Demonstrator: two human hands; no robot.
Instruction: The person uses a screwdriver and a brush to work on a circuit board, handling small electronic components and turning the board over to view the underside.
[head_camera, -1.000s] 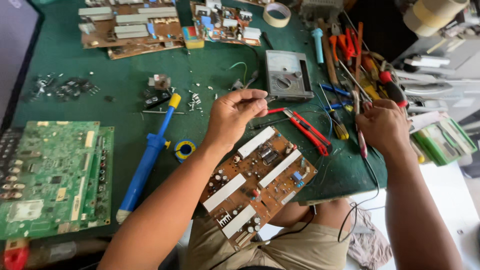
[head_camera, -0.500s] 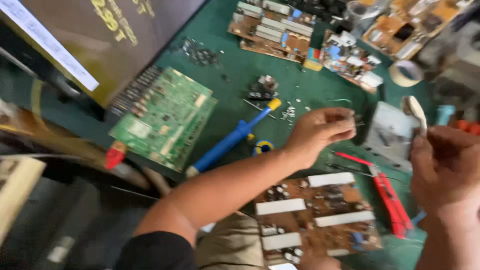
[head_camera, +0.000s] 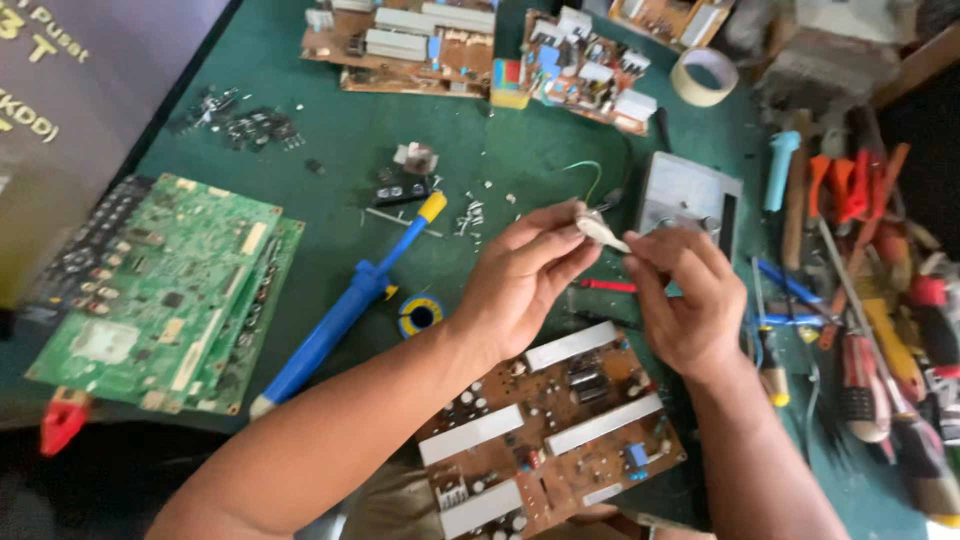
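So I've got this little white piece (head_camera: 601, 229) pinched up in the air between both hands. It's small, pale, kind of flat and a bit bent, too blurry to say what it is. My left hand (head_camera: 520, 275) has the upper end between thumb and fingertips, and my right hand (head_camera: 685, 300) has the lower end, so it sits tilted, running down from left to right. It's held above the mat, not touching anything else. Right below my hands is the brown board (head_camera: 550, 435), lying flat and turned at an angle, with long white strips across it and small parts packed in between. Its near corner sits under my left wrist.
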